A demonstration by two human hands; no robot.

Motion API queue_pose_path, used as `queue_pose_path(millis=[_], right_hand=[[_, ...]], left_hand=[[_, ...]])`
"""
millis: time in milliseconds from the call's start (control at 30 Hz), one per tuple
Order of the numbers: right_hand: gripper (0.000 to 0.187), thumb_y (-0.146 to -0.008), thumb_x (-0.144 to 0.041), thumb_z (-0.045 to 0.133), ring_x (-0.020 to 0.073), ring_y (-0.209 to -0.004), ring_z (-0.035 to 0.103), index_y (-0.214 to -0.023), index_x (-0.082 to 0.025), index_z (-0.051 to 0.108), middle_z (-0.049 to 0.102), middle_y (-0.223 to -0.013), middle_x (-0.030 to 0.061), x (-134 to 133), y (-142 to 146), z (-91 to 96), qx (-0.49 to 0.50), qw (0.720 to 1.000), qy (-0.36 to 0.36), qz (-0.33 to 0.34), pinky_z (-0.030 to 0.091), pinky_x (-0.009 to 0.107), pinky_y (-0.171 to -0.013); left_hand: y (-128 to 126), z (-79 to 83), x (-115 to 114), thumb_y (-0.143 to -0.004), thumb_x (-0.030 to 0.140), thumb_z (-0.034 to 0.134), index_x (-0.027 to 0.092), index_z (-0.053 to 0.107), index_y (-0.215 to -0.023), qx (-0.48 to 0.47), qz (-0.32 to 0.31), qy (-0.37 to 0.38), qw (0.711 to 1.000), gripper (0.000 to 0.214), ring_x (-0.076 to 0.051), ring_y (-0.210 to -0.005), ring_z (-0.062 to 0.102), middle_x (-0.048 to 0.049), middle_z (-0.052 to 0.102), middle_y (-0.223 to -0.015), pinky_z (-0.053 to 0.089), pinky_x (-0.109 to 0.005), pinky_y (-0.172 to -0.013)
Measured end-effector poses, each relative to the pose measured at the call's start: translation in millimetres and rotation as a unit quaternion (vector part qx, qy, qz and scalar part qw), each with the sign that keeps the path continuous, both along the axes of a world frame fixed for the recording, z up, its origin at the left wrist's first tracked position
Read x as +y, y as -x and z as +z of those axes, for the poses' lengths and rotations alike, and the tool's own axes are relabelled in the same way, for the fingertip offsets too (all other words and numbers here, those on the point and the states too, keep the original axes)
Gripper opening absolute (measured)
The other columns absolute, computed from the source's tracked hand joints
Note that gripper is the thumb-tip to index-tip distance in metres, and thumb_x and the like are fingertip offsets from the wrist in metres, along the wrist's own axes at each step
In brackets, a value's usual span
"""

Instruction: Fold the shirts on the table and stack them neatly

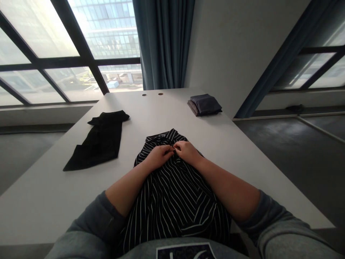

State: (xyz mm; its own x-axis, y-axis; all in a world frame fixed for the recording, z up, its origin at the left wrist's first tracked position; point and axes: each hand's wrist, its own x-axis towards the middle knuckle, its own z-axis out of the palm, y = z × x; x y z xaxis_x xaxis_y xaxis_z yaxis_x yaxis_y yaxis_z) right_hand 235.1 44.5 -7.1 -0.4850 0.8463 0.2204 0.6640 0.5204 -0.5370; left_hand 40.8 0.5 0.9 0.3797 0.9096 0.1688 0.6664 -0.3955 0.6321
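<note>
A black shirt with thin white stripes (172,194) lies on the white table in front of me, its collar toward the far side and its lower end hanging over the near edge against my body. My left hand (161,155) and my right hand (186,150) meet just below the collar. Fingers of both are pinched on the front of the shirt, at what looks like its button edge. A button itself is too small to make out.
On the white table (151,115), a black garment (101,138) lies flat at the left. A folded stack of dark grey and brownish cloth (206,104) sits at the far right. Two round inserts are set near the far edge. Beyond are a blue curtain (164,43) and windows.
</note>
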Motion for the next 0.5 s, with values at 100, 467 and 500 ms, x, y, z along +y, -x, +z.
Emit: queue_pose_path(millis=[100, 467, 500], right_hand=[[0.013, -0.092, -0.016, 0.060, 0.0185, -0.087, 0.067, -0.090, -0.017, 0.073, 0.076, -0.094, 0.0067, 6.5, -5.1, -1.5, 0.028, 0.998, 0.011, -0.060, 0.048, 0.029, -0.085], [0.024, -0.088, -0.043, 0.058, 0.0160, -0.071, 0.060, -0.094, -0.020, 0.060, 0.066, -0.079, 0.0011, 9.2, -13.3, 27.8, 0.290, 0.939, 0.184, -0.011, 0.049, 0.027, -0.068], [0.025, -0.088, -0.044, 0.058, 0.0155, -0.070, 0.058, -0.095, -0.021, 0.059, 0.064, -0.078, 0.0005, 8.3, -12.6, 29.5, 0.302, 0.933, 0.195, -0.014, 0.048, 0.026, -0.066]], left_hand=[[4.7, 1.6, 2.9, -0.091, 0.023, 0.057, 0.022, 0.067, -0.089, -0.011, 0.077, -0.001, 0.997, 0.010, -0.018, -0.075, 0.062, -0.0008, 0.071, -0.084, 0.049, -0.030, -0.074], [-5.4, 12.3, -10.9, -0.093, 0.019, 0.057, 0.023, 0.070, -0.111, 0.043, -0.056, -0.062, 0.996, 0.023, -0.022, -0.106, 0.068, -0.0063, 0.074, -0.111, 0.050, -0.036, -0.101], [-9.6, 11.3, -13.2, -0.094, 0.021, 0.057, 0.022, 0.070, -0.108, 0.035, -0.074, -0.027, 0.996, 0.020, -0.022, -0.097, 0.069, -0.0052, 0.075, -0.102, 0.053, -0.035, -0.095]])
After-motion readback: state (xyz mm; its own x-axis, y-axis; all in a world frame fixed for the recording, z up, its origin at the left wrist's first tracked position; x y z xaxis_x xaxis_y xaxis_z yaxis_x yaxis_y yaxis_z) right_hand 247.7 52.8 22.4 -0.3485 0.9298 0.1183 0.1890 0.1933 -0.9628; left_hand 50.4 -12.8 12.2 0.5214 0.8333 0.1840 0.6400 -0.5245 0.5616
